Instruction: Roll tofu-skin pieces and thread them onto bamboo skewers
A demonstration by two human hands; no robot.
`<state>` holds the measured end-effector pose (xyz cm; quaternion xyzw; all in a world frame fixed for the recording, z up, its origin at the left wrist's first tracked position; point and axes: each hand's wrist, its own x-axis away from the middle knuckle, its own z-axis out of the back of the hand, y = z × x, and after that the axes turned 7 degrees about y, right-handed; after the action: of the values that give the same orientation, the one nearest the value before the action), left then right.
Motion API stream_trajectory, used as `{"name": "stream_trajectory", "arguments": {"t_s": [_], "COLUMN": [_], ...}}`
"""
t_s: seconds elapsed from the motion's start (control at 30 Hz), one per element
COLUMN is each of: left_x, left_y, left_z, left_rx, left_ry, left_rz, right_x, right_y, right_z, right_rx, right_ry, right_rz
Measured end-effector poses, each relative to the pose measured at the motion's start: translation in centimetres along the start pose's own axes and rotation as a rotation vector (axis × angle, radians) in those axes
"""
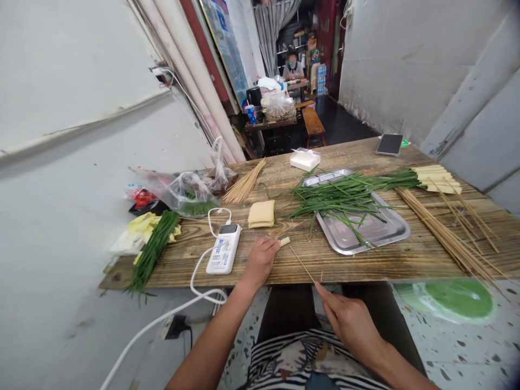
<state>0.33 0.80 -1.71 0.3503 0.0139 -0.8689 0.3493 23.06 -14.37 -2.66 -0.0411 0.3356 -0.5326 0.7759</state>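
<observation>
My left hand is closed on a small rolled tofu sheet near the table's front edge. A thin wooden skewer is pinched in my right hand, its far end pointing at the roll; I cannot tell whether the tip is inside it. Just beyond my left hand lies a stack of square yellow tofu sheets. Long green chives spread over a metal tray on the right. Finished-looking skewered rolls rest at the far right, their sticks pointing toward me.
A white power bank with a cable stands left of my hand. Further left are a chive bundle and plastic bags. Loose skewers, a white tissue box and a phone lie toward the back. A person sits in the background.
</observation>
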Motion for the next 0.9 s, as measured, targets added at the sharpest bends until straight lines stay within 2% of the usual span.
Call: {"name": "stream_trajectory", "arguments": {"t_s": [0.33,0.67,0.9], "left_x": [0.06,0.04,0.10], "left_y": [-0.14,-0.10,-0.29], "left_z": [-0.04,-0.21,-0.25], "left_rx": [0.043,0.070,0.084], "left_ry": [0.020,0.053,0.047], "left_rz": [0.012,0.020,0.008], "right_x": [-0.05,-0.10,-0.52], "right_y": [0.19,-0.16,-0.11], "right_z": [-0.69,0.29,0.06], "right_rx": [-0.002,-0.006,-0.036], "right_ry": [0.006,-0.027,-0.038], "right_rz": [0.005,0.005,-0.041]}}
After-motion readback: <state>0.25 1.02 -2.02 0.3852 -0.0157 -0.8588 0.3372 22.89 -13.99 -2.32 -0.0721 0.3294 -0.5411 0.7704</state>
